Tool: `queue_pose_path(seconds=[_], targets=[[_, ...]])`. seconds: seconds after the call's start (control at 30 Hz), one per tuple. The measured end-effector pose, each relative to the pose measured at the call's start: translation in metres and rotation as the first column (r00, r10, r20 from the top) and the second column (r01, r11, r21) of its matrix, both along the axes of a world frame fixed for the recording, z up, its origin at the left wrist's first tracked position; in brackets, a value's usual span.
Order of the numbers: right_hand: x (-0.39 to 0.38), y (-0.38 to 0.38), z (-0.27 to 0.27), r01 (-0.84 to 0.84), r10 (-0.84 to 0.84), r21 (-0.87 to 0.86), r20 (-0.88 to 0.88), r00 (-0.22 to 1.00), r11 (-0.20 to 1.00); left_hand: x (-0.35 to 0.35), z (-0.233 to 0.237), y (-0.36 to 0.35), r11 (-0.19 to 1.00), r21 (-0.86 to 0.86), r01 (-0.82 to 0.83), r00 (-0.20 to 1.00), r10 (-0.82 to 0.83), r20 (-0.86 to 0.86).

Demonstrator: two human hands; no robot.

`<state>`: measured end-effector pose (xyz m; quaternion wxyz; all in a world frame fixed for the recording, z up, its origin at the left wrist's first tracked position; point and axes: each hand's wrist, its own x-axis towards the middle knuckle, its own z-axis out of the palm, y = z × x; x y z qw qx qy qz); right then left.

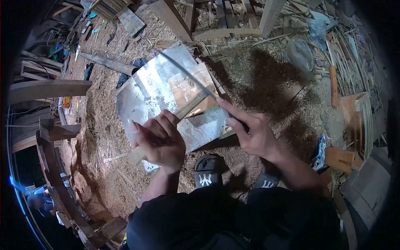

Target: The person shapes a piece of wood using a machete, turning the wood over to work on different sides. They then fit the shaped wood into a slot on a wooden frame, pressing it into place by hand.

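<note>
My left hand (160, 139) is closed round a wooden strip (191, 104), which slants up to the right. At its upper end a long thin dark rod (183, 70), perhaps a file or blade, crosses the wood. The rod's lower right end meets the fingertips of my right hand (252, 129), whose index finger and thumb point toward it. Below both hands lies a pale, stained board (143, 93), with a smaller brown wooden piece (177, 85) on top of it.
Wood shavings cover the ground (102, 146). A wooden frame (225, 33) stands at the top, curved timber (50, 89) at the left. Scrap sticks, plastic bags (300, 54) and a wooden box (354, 121) are at the right. Another person (39, 202) is at the lower left.
</note>
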<state>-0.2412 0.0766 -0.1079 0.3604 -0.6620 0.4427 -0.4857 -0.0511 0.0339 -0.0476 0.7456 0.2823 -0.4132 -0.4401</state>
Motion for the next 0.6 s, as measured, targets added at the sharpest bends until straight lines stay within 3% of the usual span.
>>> queue_pose_path(seconds=[0.13,0.2,0.23,0.27,0.33,0.37,0.47,0.6], targets=[[-0.004,0.005,-0.004,-0.094,0.107,0.092,-0.147,0.983,0.991,-0.002,0.005,-0.001,0.999,-0.040,0.023,0.997,-0.020,0.074],[0.006,0.006,-0.009,0.015,-0.019,-0.122,-0.031,0.999,0.992,-0.003,0.001,0.002,0.999,-0.029,-0.029,0.999,0.030,0.046],[0.002,0.006,-0.006,-0.036,0.036,0.018,-0.048,0.998,0.999,0.002,-0.002,-0.003,1.000,0.002,-0.031,0.999,0.031,0.029],[0.001,0.007,-0.002,-0.038,0.038,0.015,-0.051,0.998,0.999,0.004,-0.001,-0.007,0.996,0.029,-0.084,0.996,0.083,0.037],[0.002,0.007,0.002,-0.051,0.060,0.068,-0.136,0.989,0.996,0.011,0.000,-0.007,0.999,-0.026,0.038,0.994,-0.035,0.108],[0.001,0.007,0.000,-0.053,0.053,0.007,-0.162,0.985,0.999,0.007,0.001,-0.005,0.999,-0.026,0.045,0.993,-0.042,0.111],[0.000,0.011,0.001,-0.036,0.048,0.076,-0.162,0.986,0.996,-0.001,0.001,0.003,0.998,-0.046,-0.037,0.993,0.042,0.107],[-0.001,0.013,0.011,-0.048,0.084,0.137,-0.272,0.958,0.989,0.003,0.002,0.000,0.995,-0.095,0.030,0.983,-0.012,0.184]])
